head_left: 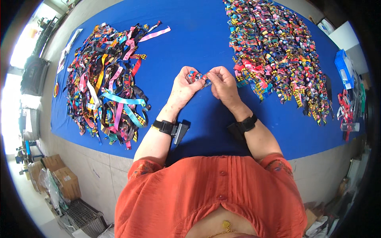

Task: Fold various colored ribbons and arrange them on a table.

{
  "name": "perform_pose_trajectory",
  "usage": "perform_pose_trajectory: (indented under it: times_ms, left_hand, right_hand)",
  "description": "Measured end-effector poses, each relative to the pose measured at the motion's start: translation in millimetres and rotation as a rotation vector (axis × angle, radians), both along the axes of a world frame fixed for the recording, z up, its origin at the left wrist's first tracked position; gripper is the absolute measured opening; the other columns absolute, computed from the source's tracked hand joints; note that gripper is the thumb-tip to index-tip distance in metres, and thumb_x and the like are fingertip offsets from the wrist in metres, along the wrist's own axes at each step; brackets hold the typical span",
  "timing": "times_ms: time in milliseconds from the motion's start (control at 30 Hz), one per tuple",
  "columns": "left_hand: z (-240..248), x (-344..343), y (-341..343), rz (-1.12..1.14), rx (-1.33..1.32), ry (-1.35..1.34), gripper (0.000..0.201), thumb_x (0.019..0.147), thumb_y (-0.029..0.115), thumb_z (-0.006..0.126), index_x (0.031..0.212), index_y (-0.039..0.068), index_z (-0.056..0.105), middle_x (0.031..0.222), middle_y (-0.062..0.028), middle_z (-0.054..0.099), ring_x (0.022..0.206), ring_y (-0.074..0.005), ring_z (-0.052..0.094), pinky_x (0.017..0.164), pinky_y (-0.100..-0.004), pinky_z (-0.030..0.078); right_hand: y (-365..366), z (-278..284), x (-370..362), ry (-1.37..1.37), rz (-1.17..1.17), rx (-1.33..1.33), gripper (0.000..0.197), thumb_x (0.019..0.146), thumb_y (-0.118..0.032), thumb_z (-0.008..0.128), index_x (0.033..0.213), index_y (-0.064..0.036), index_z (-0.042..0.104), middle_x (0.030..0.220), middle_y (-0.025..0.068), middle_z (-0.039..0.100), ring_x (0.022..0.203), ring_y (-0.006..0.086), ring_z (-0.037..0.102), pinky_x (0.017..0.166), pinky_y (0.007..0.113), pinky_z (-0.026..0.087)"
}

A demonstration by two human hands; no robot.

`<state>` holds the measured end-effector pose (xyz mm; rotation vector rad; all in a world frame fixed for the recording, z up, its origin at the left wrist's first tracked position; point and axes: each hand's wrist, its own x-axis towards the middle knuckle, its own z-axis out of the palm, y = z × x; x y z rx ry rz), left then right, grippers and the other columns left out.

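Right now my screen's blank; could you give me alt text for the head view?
A person's left hand and right hand pinch a small colourful ribbon over a blue cloth. A loose heap of ribbons lies left; dense rows of bunched ribbons lie right.

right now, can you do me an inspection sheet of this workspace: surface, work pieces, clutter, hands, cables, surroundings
Surface: blue-covered table, bare through the middle.
Work pieces: loose heap of multicoloured ribbons on the left; dense rows of small bunched pieces on the right.
Clutter: blue box and red bundle near the right edge.
Hands: left hand and right hand both pinch a small patterned ribbon piece.
Cables: nothing seen.
Surroundings: cardboard boxes and a wire crate at lower left.
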<state>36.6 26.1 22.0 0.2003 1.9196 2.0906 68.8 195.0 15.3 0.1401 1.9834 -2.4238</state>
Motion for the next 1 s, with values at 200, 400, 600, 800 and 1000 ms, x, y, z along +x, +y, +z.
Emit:
perform_pose_trajectory:
  times_ms: [200,400,600,800,1000]
  left_hand:
    - [-10,-5,-4,-0.057,0.223,-0.045,0.031,0.087,0.0,0.074,0.11,0.001,0.054,0.091,-0.0086,0.068,0.075,-0.0134,0.063,0.07,-0.0257,0.053]
    - [-13,-8,-10,-0.014,0.369,-0.104,0.03,0.088,-0.002,0.073,0.11,0.0,0.053,0.089,-0.0108,0.068,0.073,-0.0141,0.065,0.068,-0.025,0.054]
    - [-12,-7,-6,-0.033,0.315,-0.095,0.026,0.089,-0.002,0.073,0.107,0.002,0.054,0.09,-0.01,0.068,0.073,-0.0142,0.063,0.068,-0.0258,0.053]
    - [-10,-6,-7,-0.06,0.291,-0.097,0.029,0.088,-0.002,0.074,0.109,0.001,0.055,0.09,-0.0101,0.069,0.071,-0.0137,0.063,0.066,-0.0254,0.053]
    - [-13,-8,-4,-0.083,0.245,-0.08,0.03,0.088,-0.001,0.075,0.109,0.001,0.055,0.089,-0.0101,0.07,0.072,-0.0129,0.064,0.065,-0.025,0.053]
  right_hand:
    - [2,4,-2,-0.007,0.019,0.022,0.016,0.101,-0.018,0.061,0.107,-0.0026,0.06,0.07,0.0,0.057,0.044,0.0044,0.045,0.038,0.021,0.033]
    - [1,10,-2,-0.011,0.092,-0.005,0.018,0.098,-0.014,0.062,0.11,-0.0009,0.062,0.078,0.0038,0.065,0.048,0.006,0.051,0.04,0.022,0.039]
    - [6,3,-3,-0.007,0.125,0.043,0.019,0.099,-0.015,0.062,0.108,0.0015,0.062,0.075,0.0051,0.065,0.048,0.0068,0.054,0.04,0.022,0.041]
    - [-2,11,2,-0.007,0.012,0.167,0.014,0.098,-0.014,0.061,0.1,0.0001,0.063,0.076,0.007,0.066,0.051,0.01,0.058,0.044,0.026,0.045]
    - [1,-13,-5,0.383,-0.225,0.565,0.01,0.094,-0.008,0.062,0.1,-0.0007,0.063,0.089,0.0111,0.07,0.078,0.0191,0.068,0.07,0.034,0.055]
